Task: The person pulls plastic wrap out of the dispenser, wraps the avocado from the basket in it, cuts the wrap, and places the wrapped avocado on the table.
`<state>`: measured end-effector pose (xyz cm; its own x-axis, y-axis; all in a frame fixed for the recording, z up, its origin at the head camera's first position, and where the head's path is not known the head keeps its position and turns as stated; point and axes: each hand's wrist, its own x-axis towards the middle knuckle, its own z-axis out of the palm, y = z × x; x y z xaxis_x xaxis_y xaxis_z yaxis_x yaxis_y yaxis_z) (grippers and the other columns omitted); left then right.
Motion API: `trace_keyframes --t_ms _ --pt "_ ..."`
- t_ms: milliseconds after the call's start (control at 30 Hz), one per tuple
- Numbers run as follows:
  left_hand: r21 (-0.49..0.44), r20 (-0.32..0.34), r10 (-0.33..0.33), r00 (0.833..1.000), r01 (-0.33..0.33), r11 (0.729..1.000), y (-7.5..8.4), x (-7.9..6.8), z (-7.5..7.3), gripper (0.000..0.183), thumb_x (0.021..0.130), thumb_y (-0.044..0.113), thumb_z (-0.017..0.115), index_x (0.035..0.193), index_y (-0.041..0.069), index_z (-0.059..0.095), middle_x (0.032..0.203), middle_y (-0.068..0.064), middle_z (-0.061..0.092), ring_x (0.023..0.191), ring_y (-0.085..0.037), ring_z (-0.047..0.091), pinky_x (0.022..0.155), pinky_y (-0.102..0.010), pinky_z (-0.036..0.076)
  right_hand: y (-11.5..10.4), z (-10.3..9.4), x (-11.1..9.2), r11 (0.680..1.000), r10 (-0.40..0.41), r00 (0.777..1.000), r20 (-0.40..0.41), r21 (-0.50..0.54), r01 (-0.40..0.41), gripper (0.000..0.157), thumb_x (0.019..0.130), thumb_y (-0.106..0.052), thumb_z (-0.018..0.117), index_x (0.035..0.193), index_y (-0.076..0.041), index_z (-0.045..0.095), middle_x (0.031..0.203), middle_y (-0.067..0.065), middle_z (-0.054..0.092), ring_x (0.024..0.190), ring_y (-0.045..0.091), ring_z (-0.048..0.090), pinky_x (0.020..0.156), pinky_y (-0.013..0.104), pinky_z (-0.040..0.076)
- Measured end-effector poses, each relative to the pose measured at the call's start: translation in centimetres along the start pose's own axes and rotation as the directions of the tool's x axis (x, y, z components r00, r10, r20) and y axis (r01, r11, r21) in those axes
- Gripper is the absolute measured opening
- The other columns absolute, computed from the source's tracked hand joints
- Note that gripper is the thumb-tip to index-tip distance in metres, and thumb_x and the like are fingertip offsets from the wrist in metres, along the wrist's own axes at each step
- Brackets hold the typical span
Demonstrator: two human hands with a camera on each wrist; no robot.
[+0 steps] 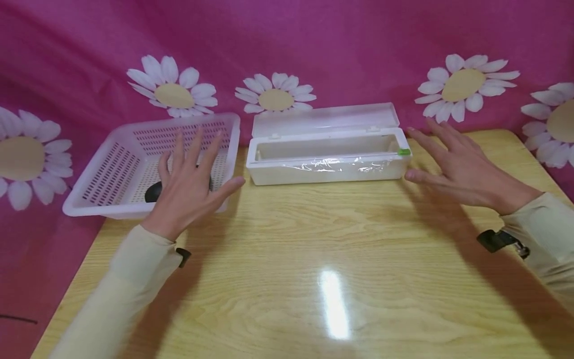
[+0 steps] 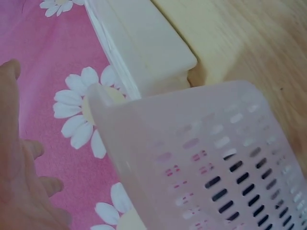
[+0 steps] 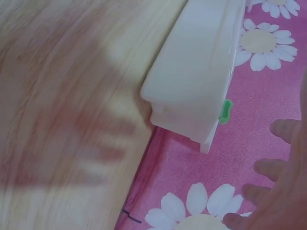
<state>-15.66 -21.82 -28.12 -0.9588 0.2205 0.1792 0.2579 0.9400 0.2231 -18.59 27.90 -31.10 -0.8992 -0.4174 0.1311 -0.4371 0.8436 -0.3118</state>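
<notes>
My left hand [image 1: 184, 192] hovers with fingers spread over the near right part of a white plastic basket [image 1: 82, 207], holding nothing. Inside the basket a dark rounded object [image 1: 153, 192] is mostly hidden behind that hand. Beside the right end of a long white cling film dispenser [image 1: 327, 173], my right hand [image 1: 466, 169] is spread and empty, its fingertips near the corner. The dispenser's lid [image 1: 327, 119] is tipped back. Shiny clear film [image 1: 332, 163] lies along the front edge, and a green slider [image 1: 404, 151] sits at the right end of it.
The basket and dispenser stand side by side at the back of a wooden table [image 1: 278, 269]. Behind them hangs a magenta cloth [image 1: 341, 50] with white daisies. Black straps show at both wrists.
</notes>
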Motion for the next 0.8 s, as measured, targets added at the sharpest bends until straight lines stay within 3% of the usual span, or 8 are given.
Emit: trace_keyframes --t_ms 167,367,600,800 --pt "-0.005 -0.003 0.010 1.000 -0.010 1.000 0.6 0.5 0.1 0.093 0.091 0.082 0.044 0.165 0.043 0.003 0.177 -0.005 -0.003 0.163 -0.039 -0.017 0.121 -0.078 -0.004 -0.2 0.0 0.3 0.999 -0.007 1.000 -0.009 0.040 0.007 0.087 0.096 -0.047 0.069 0.166 -0.027 0.020 0.173 0.021 0.012 0.157 0.052 0.015 0.120 0.077 0.017" --pt "-0.012 0.013 0.002 1.000 -0.002 1.000 1.3 0.9 0.6 0.093 0.091 0.081 0.046 0.166 0.041 0.007 0.177 -0.006 0.003 0.163 -0.039 -0.013 0.121 -0.077 -0.001 -0.9 0.1 0.8 0.999 0.025 1.000 0.011 0.040 -0.026 0.100 0.089 -0.049 0.078 0.167 -0.029 0.019 0.174 0.018 0.013 0.152 0.054 0.026 0.111 0.078 0.031" --pt "0.007 -0.002 0.037 0.999 -0.037 0.999 2.1 1.5 1.7 0.093 0.093 0.073 0.055 0.166 0.038 0.011 0.178 -0.001 0.003 0.163 -0.041 -0.007 0.122 -0.074 0.002 -1.9 0.5 1.3 0.999 -0.013 0.999 -0.049 0.034 0.014 0.103 0.083 -0.044 0.086 0.165 -0.023 0.027 0.169 0.022 0.027 0.147 0.054 0.035 0.110 0.077 0.035" --pt "0.027 -0.098 0.139 0.985 -0.137 0.990 3.3 1.9 2.2 0.090 0.093 0.065 0.063 0.165 0.029 0.024 0.175 -0.010 0.020 0.163 -0.039 0.008 0.122 -0.073 0.008 -2.6 1.0 1.7 0.999 -0.010 0.993 -0.115 0.040 0.015 0.100 0.081 -0.044 0.087 0.163 -0.022 0.034 0.164 0.023 0.036 0.142 0.052 0.042 0.107 0.076 0.038"
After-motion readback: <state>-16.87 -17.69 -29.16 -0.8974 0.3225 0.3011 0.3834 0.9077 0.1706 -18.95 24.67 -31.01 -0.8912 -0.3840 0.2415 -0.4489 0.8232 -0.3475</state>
